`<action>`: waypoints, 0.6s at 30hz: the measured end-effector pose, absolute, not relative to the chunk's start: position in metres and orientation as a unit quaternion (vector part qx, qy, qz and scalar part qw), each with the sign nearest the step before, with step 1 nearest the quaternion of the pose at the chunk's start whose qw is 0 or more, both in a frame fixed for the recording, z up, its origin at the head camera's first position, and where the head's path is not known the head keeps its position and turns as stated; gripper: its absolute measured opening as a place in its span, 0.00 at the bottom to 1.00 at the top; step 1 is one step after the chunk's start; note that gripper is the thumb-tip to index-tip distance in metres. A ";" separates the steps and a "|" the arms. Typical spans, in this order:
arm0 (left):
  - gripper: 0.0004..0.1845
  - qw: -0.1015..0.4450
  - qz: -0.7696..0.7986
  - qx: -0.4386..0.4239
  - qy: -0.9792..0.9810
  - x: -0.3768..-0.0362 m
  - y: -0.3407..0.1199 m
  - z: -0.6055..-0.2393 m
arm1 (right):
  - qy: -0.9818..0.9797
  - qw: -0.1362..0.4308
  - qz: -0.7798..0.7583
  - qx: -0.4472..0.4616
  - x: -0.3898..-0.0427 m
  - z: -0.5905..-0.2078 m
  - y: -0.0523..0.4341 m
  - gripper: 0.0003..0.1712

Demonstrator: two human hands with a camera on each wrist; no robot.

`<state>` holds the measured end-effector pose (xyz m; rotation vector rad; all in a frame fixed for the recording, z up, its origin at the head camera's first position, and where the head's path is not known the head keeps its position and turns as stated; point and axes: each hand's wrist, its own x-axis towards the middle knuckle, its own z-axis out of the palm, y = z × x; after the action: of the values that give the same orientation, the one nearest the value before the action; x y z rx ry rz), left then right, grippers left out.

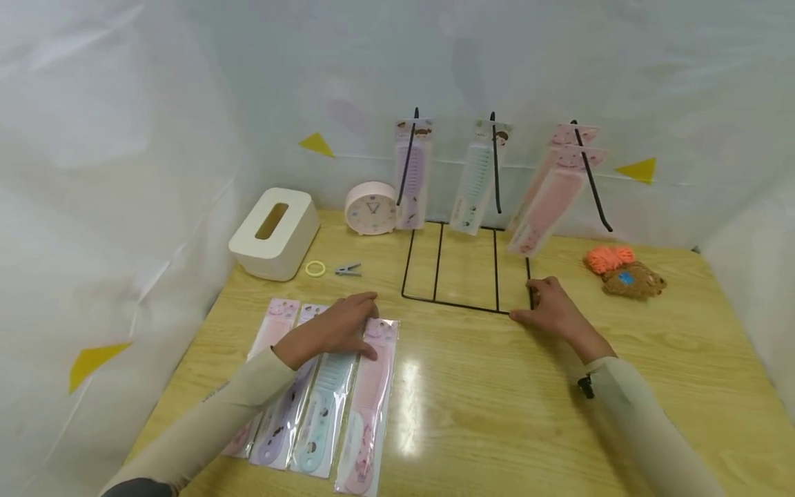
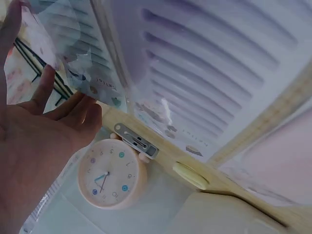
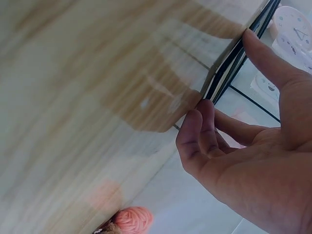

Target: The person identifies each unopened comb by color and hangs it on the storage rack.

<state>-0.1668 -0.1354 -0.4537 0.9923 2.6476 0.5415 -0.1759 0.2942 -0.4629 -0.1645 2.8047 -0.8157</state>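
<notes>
The left hand [image 1: 344, 323] lies palm down with its fingers fairly straight on the packaged combs [image 1: 323, 400], four flat packets side by side on the wooden table [image 1: 497, 386] near its front left: pink, purple, pale blue and pink again. The fingertips rest on the upper ends of the blue and the right-hand pink packets. The right hand [image 1: 549, 304] is at the near right corner of the black wire rack [image 1: 466, 266], thumb along the front bar and fingers lightly curled against the corner; the right wrist view shows the fingertips [image 3: 197, 129] touching the wire where it meets the table. The rack's base frame sits flat on the table and its three upright prongs carry more packaged combs: a purple one [image 1: 413, 172] on the left, a pale green one [image 1: 478, 179] in the middle and pink ones [image 1: 555, 186] on the right. Behind the left hand lie a yellow ring [image 1: 315, 268] and a small grey clip [image 1: 348, 269], then a cream tissue box [image 1: 273, 231] and a pink round clock [image 1: 370, 208]. At the far right sit an orange yarn ball [image 1: 609, 257] and a brown knitted piece [image 1: 633, 281].
</notes>
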 end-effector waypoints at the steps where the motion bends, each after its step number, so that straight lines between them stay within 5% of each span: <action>1: 0.38 0.126 0.189 0.345 0.911 -0.167 -0.134 -0.454 | 0.953 0.109 -0.278 -0.056 -0.176 -0.463 0.294 0.50; 7: 0.36 0.122 0.221 0.364 0.897 -0.170 -0.124 -0.455 | 0.952 0.112 -0.279 -0.057 -0.175 -0.465 0.296 0.50; 18: 0.33 0.225 0.488 0.287 0.793 -0.168 -0.083 -0.423 | 0.950 0.122 -0.281 -0.056 -0.179 -0.471 0.295 0.50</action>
<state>-0.1684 -0.0828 -0.4225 0.7927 2.1873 1.3452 -0.1787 0.2953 -0.4705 -0.1638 2.7730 -0.8214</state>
